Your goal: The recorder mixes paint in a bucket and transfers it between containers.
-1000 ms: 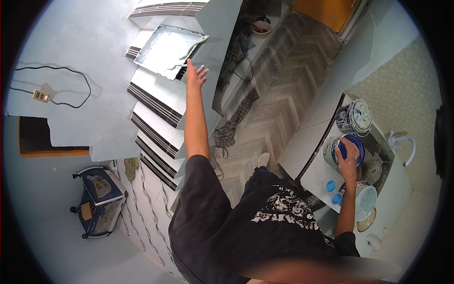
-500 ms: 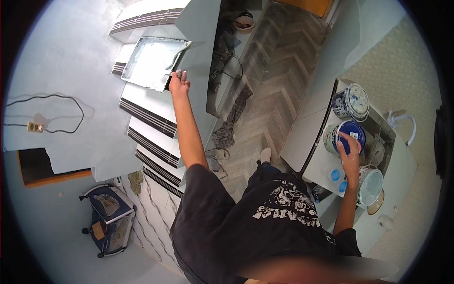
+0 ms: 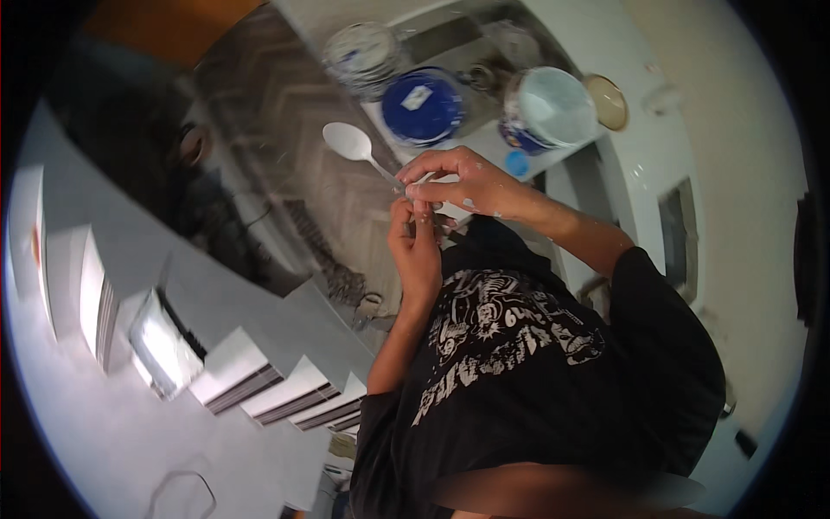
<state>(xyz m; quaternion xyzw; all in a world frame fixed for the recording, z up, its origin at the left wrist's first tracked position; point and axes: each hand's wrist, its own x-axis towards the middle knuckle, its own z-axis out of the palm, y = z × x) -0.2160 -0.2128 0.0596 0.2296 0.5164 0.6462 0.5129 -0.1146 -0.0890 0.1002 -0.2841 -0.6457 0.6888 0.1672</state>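
A white spoon point(image 3: 347, 141) points up and to the left, its bowl clear of my fingers. My right hand point(image 3: 475, 183) is closed on its handle in a pinch. From below, my left hand point(image 3: 417, 259) meets the right at the handle's lower end, its fingers bent together around that end. My fingers partly cover the handle. White paint spots mark my right hand and wrist. Just beyond my hands, a bucket with a blue lid point(image 3: 422, 105) stands on the counter.
An open bucket of pale paint point(image 3: 558, 108) and a paint-smeared bucket point(image 3: 363, 54) stand on the counter. A blue disc point(image 3: 517, 163) lies near the open bucket. At left, a paint tray point(image 3: 169, 346) rests on striped stairs point(image 3: 246, 372). Dark cloth point(image 3: 320, 251) lies on the floor.
My left hand has left the paint tray and my right hand the blue-lidded bucket. They have come together in front of me, with a white spoon between them. The view has turned toward the counter.
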